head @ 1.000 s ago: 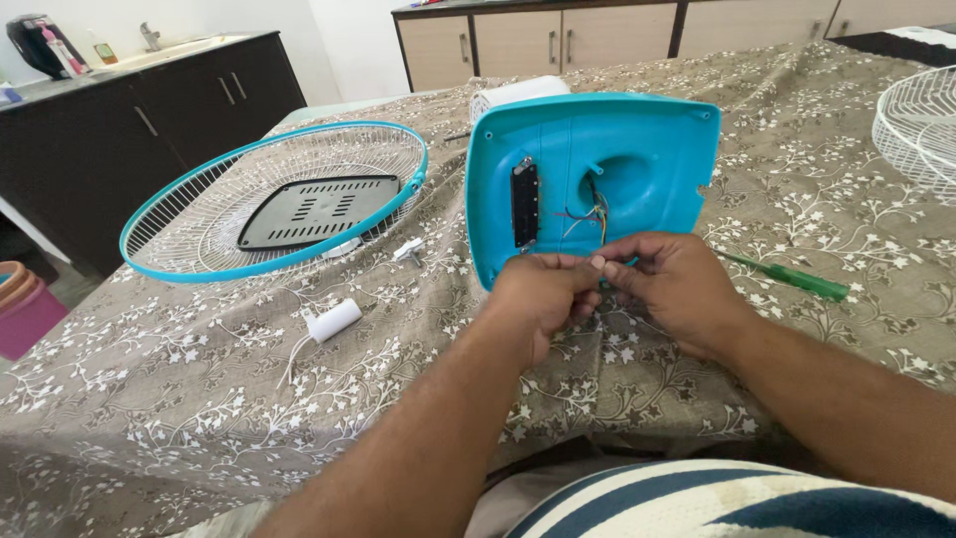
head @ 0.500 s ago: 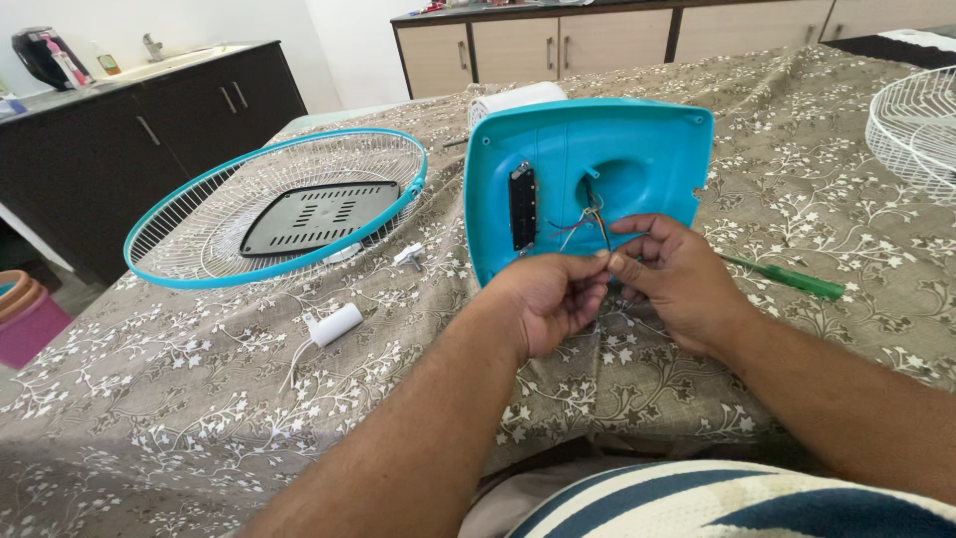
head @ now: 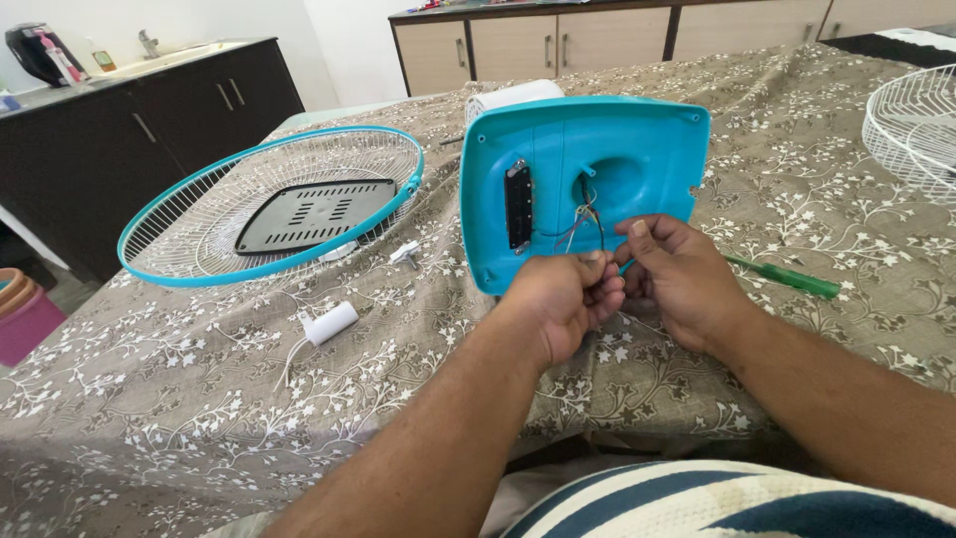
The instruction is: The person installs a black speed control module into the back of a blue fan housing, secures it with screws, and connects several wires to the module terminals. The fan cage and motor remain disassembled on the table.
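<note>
Wires (head: pixel 583 221), thin and coloured, come out of the round recess in the turquoise fan base (head: pixel 588 184), which stands on edge near the middle of the table (head: pixel 199 418), its hollow underside facing the person.

— How far along does the work look?

— Well into disassembly, I'd judge. The fan guard (head: pixel 264 204) with the turquoise rim lies flat towards the table's left edge, a dark grey cover plate (head: pixel 309 214) resting inside it. A white wire guard (head: pixel 916 125) sits at the right edge. A small white cylinder (head: pixel 329 324) with its lead and a little white piece (head: pixel 405 253) lie loose on the cloth between guard and base. What's left seems to be the wiring itself; the strands are not yet free.

— And the hands?

— Both forearms reach in from the near edge. The left hand (head: pixel 563 304) is curled, fingertips pressed together around the lower wire ends. The right hand (head: pixel 677 274) meets it, thumb and forefinger pinching at the same strands just below the recess.

— Tools?

— A green-handled screwdriver (head: pixel 787 277) lies on the cloth just beyond the right hand, untouched.
</note>
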